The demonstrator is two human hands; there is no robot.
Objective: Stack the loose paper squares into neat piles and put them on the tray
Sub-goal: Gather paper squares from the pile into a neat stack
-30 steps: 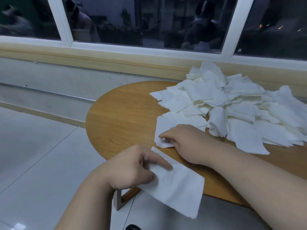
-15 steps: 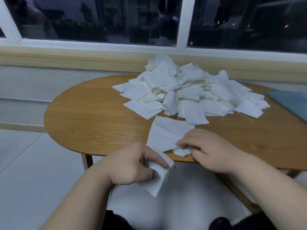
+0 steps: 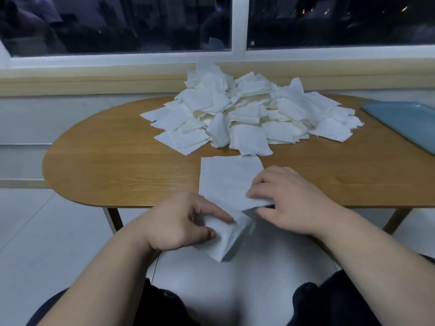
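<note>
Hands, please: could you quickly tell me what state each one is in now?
Left hand: grips a paper square.
Right hand: pinches the sheet lying on the table.

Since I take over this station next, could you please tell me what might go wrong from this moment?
The left hand holds its paper beyond the table edge, unsupported; it could slip to the floor. The right hand pinches the flat square at its near edge; a tug might crease or tear it.
</note>
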